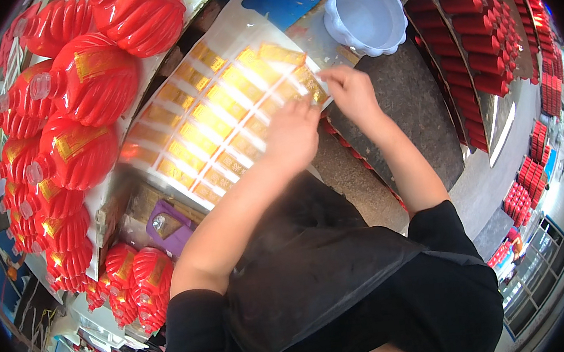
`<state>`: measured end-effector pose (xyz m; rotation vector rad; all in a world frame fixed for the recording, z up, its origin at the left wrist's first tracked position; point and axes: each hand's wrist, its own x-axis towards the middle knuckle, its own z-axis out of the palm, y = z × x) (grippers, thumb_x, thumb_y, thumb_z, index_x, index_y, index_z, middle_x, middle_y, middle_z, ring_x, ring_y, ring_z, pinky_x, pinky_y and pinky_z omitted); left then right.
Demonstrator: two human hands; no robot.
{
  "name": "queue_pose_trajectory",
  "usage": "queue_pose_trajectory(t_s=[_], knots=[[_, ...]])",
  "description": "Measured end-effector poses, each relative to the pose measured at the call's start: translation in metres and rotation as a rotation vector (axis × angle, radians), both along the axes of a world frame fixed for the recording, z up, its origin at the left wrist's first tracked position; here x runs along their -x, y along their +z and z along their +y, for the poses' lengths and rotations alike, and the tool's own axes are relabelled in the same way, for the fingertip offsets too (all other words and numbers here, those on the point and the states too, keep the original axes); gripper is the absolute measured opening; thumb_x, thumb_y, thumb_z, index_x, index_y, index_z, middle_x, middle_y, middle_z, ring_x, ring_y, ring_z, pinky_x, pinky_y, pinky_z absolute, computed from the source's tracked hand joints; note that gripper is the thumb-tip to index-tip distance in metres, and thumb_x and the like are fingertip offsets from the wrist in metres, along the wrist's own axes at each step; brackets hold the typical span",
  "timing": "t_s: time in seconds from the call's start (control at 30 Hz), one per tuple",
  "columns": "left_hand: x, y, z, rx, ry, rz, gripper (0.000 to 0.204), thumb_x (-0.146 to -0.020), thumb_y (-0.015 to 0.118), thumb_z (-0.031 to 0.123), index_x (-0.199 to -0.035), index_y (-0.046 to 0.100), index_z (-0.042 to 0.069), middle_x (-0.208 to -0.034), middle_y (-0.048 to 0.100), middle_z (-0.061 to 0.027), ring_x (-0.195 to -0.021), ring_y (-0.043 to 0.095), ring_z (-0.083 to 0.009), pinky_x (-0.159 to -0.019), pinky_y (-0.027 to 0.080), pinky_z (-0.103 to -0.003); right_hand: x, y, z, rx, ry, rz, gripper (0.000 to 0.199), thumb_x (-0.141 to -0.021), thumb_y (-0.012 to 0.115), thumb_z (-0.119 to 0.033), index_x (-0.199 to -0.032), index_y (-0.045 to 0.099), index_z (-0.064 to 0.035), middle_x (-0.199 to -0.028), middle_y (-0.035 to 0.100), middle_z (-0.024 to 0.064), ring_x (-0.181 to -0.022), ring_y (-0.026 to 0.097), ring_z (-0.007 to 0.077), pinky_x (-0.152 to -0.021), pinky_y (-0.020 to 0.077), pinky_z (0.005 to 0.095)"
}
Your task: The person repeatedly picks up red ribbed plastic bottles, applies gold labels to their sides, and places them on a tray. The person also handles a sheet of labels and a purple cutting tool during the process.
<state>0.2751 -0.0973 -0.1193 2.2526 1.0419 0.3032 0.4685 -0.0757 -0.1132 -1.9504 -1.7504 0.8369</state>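
Observation:
A sheet of gold stickers (208, 115) on white backing lies tilted across the work surface. My left hand (292, 138) rests flat on its lower right part, fingers closed down on the sheet. My right hand (350, 91) pinches at the sheet's right edge, at a gold sticker (313, 81); whether the sticker is lifted I cannot tell. Both forearms are bare and reach in from the lower middle, over my black apron.
Several red lantern-shaped plastic pieces (82, 80) with gold labels crowd the left side. A white scalloped bowl (365, 15) stands beyond my right hand. Rows of red cylinders (478, 28) fill trays at the right. A purple object (168, 227) lies below the sheet.

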Motion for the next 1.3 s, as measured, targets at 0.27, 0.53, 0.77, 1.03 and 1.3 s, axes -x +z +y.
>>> queue_pose_trajectory(t_s=[0.27, 0.53, 0.77, 1.03, 1.3], knots=[[0.013, -0.019, 0.016, -0.152, -0.065, 0.068, 0.054, -0.083, 0.06, 0.012, -0.136, 0.059, 0.002, -0.148, 0.054, -0.0157, -0.124, 0.055, -0.0311, -0.105, 0.043, -0.042, -0.005, -0.003, -0.036, -0.199, 0.312, -0.255, 0.032, -0.079, 0.065, 0.001, -0.109, 0.073, -0.0068, -0.117, 0.071, 0.0098, -0.104, 0.068, 0.0314, -0.085, 0.0573, 0.0409], [0.008, -0.007, 0.013, -0.093, -0.139, 0.252, 0.061, -0.09, 0.066, 0.03, -0.143, 0.055, 0.003, -0.152, 0.05, -0.0109, -0.132, 0.048, -0.0254, -0.106, 0.04, -0.04, 0.018, -0.01, 0.026, -0.174, 0.358, -0.405, 0.044, -0.084, 0.061, -0.005, -0.127, 0.066, -0.0104, -0.134, 0.062, 0.0105, -0.113, 0.061, 0.031, -0.098, 0.0515, 0.0422], [0.011, -0.006, 0.011, -0.11, -0.112, 0.217, 0.06, -0.09, 0.067, 0.029, -0.143, 0.055, 0.003, -0.152, 0.049, -0.0127, -0.13, 0.05, -0.0268, -0.107, 0.041, -0.04, 0.027, -0.013, 0.035, -0.165, 0.405, -0.478, 0.045, -0.084, 0.062, -0.008, -0.129, 0.065, -0.0089, -0.123, 0.063, 0.0119, -0.117, 0.06, 0.0314, -0.098, 0.0496, 0.0425], [0.038, 0.018, 0.009, 0.002, 0.019, 0.048, 0.053, -0.087, 0.069, 0.022, -0.136, 0.058, 0.003, -0.142, 0.056, -0.0159, -0.125, 0.054, -0.0319, -0.103, 0.044, -0.046, 0.04, -0.014, 0.029, -0.19, 0.41, -0.47, 0.036, -0.088, 0.058, -0.013, -0.123, 0.066, -0.0091, -0.111, 0.065, 0.0129, -0.111, 0.062, 0.0339, -0.092, 0.0507, 0.045], [0.125, 0.07, -0.023, 0.324, 0.153, -0.07, 0.035, -0.088, 0.067, 0.016, -0.121, 0.067, 0.006, -0.11, 0.071, -0.0182, -0.102, 0.066, -0.0395, -0.092, 0.052, -0.048, 0.052, 0.015, 0.021, -0.31, 0.311, -0.327, 0.037, -0.086, 0.066, -0.006, -0.122, 0.068, -0.0101, -0.109, 0.066, 0.0128, -0.103, 0.064, 0.0343, -0.087, 0.053, 0.0438]])
